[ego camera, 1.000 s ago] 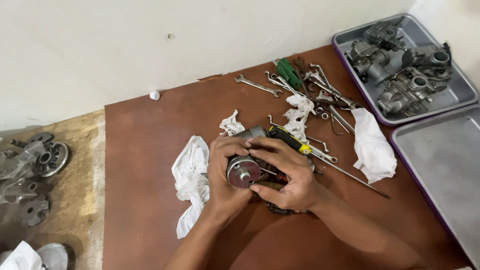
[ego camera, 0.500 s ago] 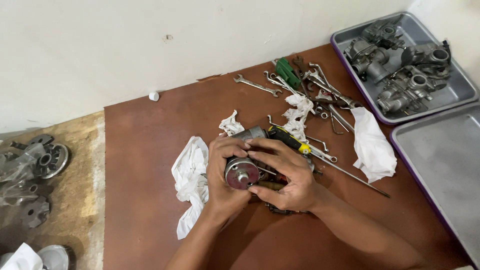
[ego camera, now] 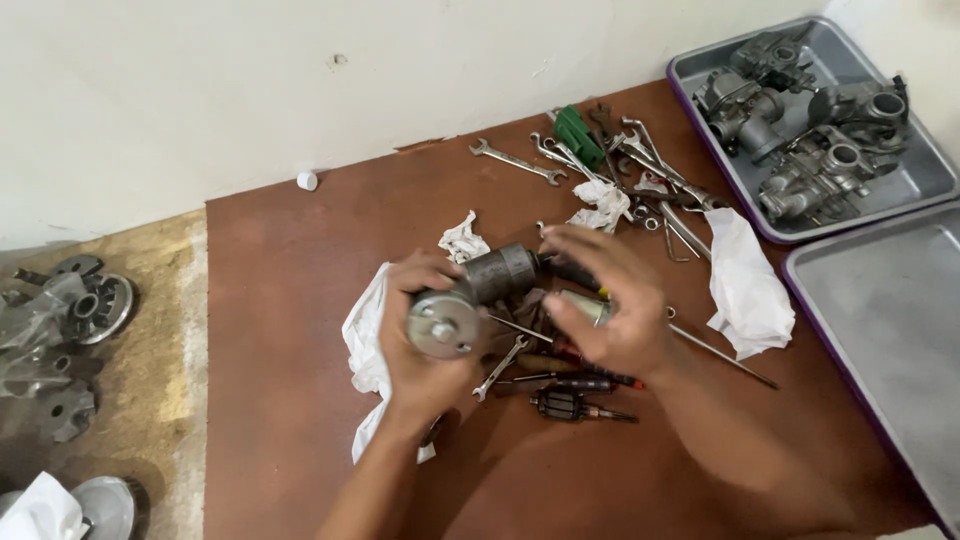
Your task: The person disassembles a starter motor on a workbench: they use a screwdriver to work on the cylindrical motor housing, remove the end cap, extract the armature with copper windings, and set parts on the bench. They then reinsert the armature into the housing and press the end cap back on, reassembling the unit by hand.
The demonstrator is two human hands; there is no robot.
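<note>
A brown mat (ego camera: 300, 420) covers the floor. Near its centre, my left hand (ego camera: 425, 345) is closed around a cylindrical motor (ego camera: 470, 300), end plate facing me. Just beside it, my right hand (ego camera: 605, 300) hovers with fingers spread, gripping nothing, over scattered tools (ego camera: 560, 375).

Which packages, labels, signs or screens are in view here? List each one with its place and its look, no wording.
None: no package, label, sign or screen shows in the head view.
Nearest to packaging: clear plastic bag, far left on the floor, crumpled over grey metal parts.
The left hand holds a bare grey metal cylinder, no sticker visible on it.
</note>
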